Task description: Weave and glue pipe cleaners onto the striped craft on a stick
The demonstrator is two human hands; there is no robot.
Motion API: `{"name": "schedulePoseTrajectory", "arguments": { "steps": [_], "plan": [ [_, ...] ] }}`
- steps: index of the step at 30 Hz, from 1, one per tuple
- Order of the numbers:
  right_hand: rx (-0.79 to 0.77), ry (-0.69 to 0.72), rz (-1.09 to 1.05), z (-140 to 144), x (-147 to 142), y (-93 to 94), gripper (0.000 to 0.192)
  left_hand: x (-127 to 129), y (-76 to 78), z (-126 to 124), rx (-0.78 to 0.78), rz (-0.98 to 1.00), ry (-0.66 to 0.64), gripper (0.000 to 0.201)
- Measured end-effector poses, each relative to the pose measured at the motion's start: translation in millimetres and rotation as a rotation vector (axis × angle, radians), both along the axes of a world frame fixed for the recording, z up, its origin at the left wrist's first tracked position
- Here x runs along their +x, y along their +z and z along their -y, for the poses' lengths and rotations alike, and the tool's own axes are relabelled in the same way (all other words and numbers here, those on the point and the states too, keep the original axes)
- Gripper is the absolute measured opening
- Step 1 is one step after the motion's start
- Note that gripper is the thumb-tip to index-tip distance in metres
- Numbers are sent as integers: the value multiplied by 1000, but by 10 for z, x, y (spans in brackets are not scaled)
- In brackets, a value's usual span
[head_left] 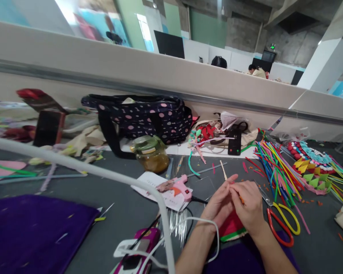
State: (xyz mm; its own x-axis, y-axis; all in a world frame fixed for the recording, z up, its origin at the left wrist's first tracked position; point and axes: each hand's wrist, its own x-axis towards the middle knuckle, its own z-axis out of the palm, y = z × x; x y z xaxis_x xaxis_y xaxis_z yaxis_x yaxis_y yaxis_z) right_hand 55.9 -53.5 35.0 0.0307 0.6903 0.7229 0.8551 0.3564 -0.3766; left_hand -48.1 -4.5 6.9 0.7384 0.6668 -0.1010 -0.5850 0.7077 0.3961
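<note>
My left hand [219, 203] and my right hand [248, 201] meet over the table, fingertips pressed together. What they pinch is mostly hidden; a small orange piece [241, 199] shows at the right hand's fingers. A thin pale strip [223, 170] sticks out beyond the left fingertips, and I cannot tell whether it is held. Under both hands lies a red piece with a green and cream edge [233, 227], partly covered. Scissors [282, 222] with red and yellow handles rest just right of my right hand. To the left, a pink glue gun [175, 187] lies on a paper sheet [148, 182].
A bundle of coloured pipe cleaners [280, 171] lies at right. Behind are a dark patterned bag [157, 114], a lidded jar [151, 154] and a black phone [234, 142]. A white cable [103, 167] crosses the left foreground near purple cloth [40, 228]. Another person [257, 71] sits far back.
</note>
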Motion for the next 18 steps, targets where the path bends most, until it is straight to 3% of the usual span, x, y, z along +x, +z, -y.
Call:
{"name": "schedulePoseTrajectory", "arguments": {
  "steps": [6,9,13,16,18],
  "plan": [
    [-106,39,55,-34,30,71,22,-9,35,25,-9,-13,24,52],
    [-169,22,-70,-116,99,59,22,-9,52,19,-15,12,37,48],
    [-206,-199,-211,-292,406,-31,25,-17,54,-13,-46,96,22,47],
    [-322,-428,-18,-422,719,-108,37,-23,40,-35,-87,116,31,47],
    [-368,-504,106,-487,895,-158,33,-24,32,-44,-107,116,50,45]
  ]
}}
